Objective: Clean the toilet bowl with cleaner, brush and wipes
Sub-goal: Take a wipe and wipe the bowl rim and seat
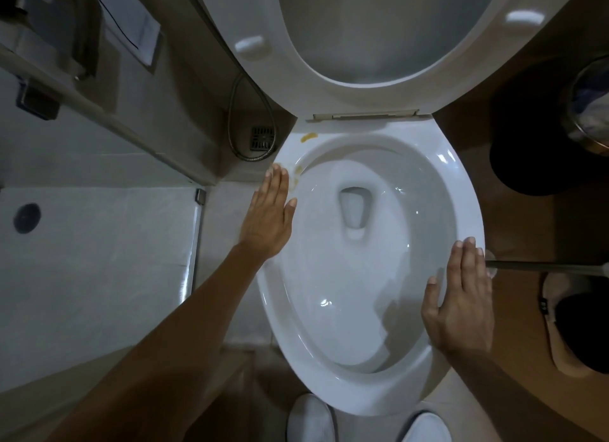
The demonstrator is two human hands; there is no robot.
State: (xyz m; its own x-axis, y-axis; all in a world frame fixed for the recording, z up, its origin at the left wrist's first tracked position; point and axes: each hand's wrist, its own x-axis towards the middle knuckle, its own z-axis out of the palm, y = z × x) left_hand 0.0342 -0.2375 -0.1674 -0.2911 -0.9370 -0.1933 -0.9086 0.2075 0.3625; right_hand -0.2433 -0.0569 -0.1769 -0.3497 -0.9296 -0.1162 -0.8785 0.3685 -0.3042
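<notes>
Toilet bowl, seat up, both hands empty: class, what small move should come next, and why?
Probably the right hand reaches for the dark handle just beyond its fingers, likely the brush. Both hands are open and hold nothing, no cleaner or wipes are in view, and yellow stains sit on the rim near the left hand.

The toilet bowl (369, 260) is sitting in the middle, its seat (372, 46) standing raised behind it. The left hand (268, 215) is lying flat over the left rim, the right hand (461, 300) over the right rim. A floor drain (262, 139) and hose (237, 112) are lying behind-left. A bin (590, 105) is standing behind-right. Two shoes (309, 418) are standing before the bowl.
</notes>
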